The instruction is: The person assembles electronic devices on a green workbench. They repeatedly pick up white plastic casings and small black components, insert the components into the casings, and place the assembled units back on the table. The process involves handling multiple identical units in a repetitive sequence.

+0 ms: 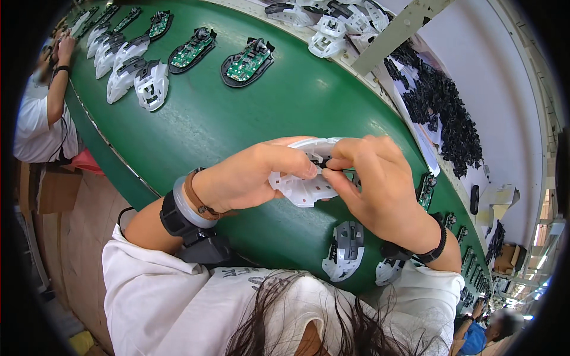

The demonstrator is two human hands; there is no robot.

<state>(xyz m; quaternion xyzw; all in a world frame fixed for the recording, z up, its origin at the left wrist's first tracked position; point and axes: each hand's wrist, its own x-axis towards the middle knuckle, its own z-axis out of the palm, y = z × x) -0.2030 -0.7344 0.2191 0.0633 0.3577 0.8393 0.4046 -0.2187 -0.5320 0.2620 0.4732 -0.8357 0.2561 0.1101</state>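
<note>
Over the green bench, my left hand grips a white computer mouse shell with its hollow inner side turned up. The left thumb presses on the inside of the shell. My right hand reaches over the right part of the shell, thumb and fingertips pinched together at its middle. A small dark part shows by those fingertips, but what they pinch is mostly hidden. Below my right hand, a grey and white mouse cover lies on the bench, and another white cover is partly hidden by my right forearm.
Mouse bases with green circuit boards and white covers line the green bench at far left. Beyond its far edge are white shells, a metal post and black small parts. Other people sit along the bench.
</note>
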